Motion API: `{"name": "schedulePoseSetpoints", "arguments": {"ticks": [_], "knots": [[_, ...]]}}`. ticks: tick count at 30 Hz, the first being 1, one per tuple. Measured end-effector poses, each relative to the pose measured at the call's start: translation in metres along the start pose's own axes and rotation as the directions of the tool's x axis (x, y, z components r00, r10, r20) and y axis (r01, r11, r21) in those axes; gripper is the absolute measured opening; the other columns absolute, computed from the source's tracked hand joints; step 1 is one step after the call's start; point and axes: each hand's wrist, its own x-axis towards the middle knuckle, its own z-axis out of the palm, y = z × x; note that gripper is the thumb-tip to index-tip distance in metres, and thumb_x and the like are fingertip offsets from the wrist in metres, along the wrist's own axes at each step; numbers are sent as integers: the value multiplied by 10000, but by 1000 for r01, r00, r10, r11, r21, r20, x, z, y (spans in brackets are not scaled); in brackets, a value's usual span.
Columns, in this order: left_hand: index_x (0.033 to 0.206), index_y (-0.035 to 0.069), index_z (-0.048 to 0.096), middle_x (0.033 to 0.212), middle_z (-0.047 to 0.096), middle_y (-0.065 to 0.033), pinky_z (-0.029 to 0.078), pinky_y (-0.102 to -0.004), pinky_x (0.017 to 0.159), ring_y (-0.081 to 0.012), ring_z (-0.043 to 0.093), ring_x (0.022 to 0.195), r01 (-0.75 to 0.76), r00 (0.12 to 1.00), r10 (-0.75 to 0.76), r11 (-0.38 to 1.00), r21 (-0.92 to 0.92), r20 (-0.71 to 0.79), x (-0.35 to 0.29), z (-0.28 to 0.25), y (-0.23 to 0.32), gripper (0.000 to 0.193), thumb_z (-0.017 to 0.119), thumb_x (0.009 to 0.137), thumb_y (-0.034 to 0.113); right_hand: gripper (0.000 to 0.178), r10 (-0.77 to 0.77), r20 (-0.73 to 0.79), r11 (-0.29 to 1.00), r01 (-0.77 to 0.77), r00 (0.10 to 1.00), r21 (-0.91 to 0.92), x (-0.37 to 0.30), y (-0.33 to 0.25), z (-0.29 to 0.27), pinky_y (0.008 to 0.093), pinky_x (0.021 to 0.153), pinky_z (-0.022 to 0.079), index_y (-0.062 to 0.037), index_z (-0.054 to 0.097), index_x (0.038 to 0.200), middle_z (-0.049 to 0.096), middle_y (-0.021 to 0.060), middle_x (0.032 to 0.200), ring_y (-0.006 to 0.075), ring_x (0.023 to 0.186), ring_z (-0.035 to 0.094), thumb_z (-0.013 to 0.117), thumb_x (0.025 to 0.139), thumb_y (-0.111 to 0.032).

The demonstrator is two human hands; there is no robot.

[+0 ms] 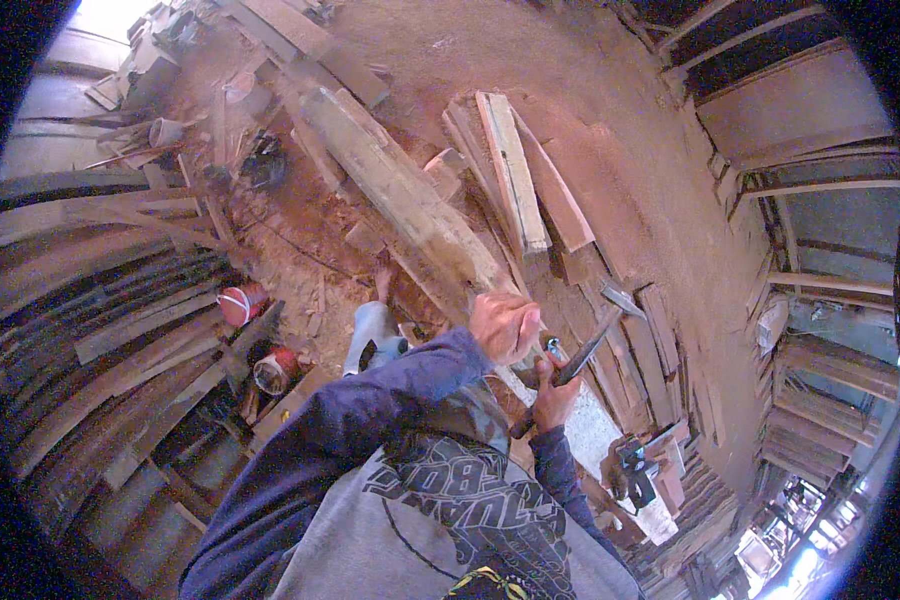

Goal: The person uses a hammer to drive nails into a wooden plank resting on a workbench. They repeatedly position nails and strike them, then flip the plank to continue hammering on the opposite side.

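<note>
My right hand (555,398) is wrapped round the dark handle of a hammer (592,348). Its metal head points up and to the right, away from my body. Just left of it, my left hand (506,326) is closed, fingers curled, at the near end of a thick, rough timber beam (400,195). What the left fingers hold, if anything, is hidden. The beam runs from my hands toward the far left.
Sawn planks (513,170) lie right of the beam on the reddish, dusty ground. Stacked boards (120,335) fill the left, near a red container (242,303) and a red-rimmed bucket (276,370). Tools (634,470) rest on a pale surface to the right.
</note>
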Motion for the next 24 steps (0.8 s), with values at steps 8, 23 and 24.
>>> {"name": "schedulePoseSetpoints", "arguments": {"ticks": [8, 23, 24], "knots": [[669, 83, 590, 626, 592, -66, 488, -395, 540, -265, 601, 544, -59, 993, 45, 990, 129, 112, -8, 10, -6, 186, 559, 844, 137, 362, -13, -7, 1000, 14, 1000, 20, -3, -9, 0, 320, 828, 480, 34, 596, 1063, 675, 109, 982, 169, 881, 614, 728, 871, -242], [711, 78, 616, 672, 619, -83, 487, -403, 544, -259, 599, 567, -192, 969, 225, 943, 271, -98, -15, 17, -5, 153, 559, 839, 137, 370, 16, 5, 996, -16, 1000, 87, -7, -17, -2, 326, 804, 495, 23, 628, 1059, 660, 91, 971, 174, 863, 612, 760, 842, -246], [706, 78, 620, 676, 622, -83, 491, -403, 549, -255, 601, 568, -167, 982, 183, 952, 255, -41, -17, 19, -7, 154, 561, 836, 138, 366, 29, 12, 995, -30, 1000, 92, -7, -16, -2, 325, 804, 496, 22, 621, 1064, 659, 90, 975, 175, 869, 612, 760, 842, -235]]}}
